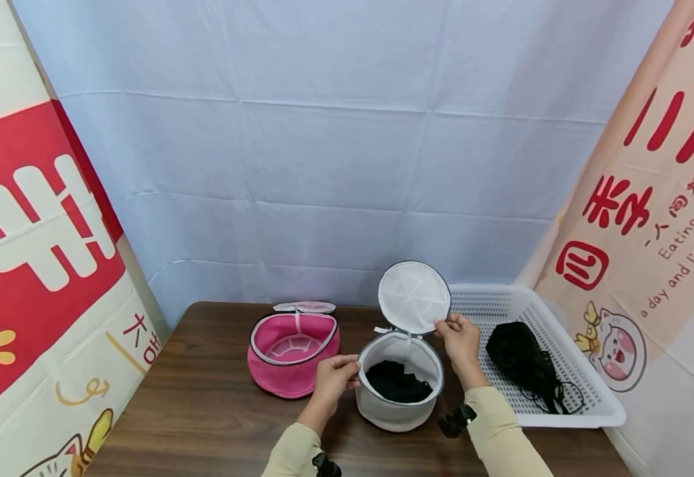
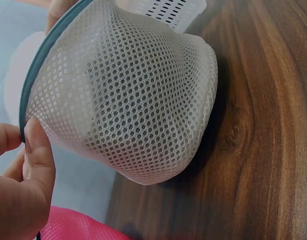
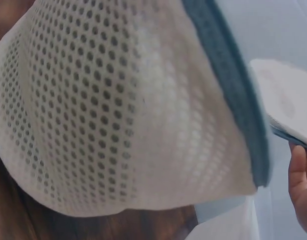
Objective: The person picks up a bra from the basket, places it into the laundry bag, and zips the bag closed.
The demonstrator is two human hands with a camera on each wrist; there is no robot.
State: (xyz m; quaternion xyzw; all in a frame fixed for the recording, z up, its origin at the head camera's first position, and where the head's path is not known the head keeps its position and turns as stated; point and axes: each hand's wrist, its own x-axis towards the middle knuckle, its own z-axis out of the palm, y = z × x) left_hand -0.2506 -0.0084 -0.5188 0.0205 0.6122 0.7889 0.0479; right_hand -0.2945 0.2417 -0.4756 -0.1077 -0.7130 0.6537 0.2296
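A round white mesh laundry bag (image 1: 397, 414) stands on the table with its zip lid (image 1: 415, 297) raised at the back. Black cloth (image 1: 397, 382) lies inside, and its dark shape shows through the mesh in both wrist views. My left hand (image 1: 335, 383) pinches the zipped rim on the left side; in the left wrist view the thumb (image 2: 38, 150) presses against the blue-grey edge. With my right hand (image 1: 461, 343) I pinch the lid's lower right edge, also seen at the right of the right wrist view. Left of it sits a pink laundry bag (image 1: 289, 379), its top unzipped.
On the right a white perforated basket (image 1: 585, 391) holds a bundle of black cloth (image 1: 520, 354) with thin cords. Both bags stand on a dark wood table (image 1: 203, 397). A pale blue sheet (image 1: 323, 165) hangs behind, with printed curtains on both sides.
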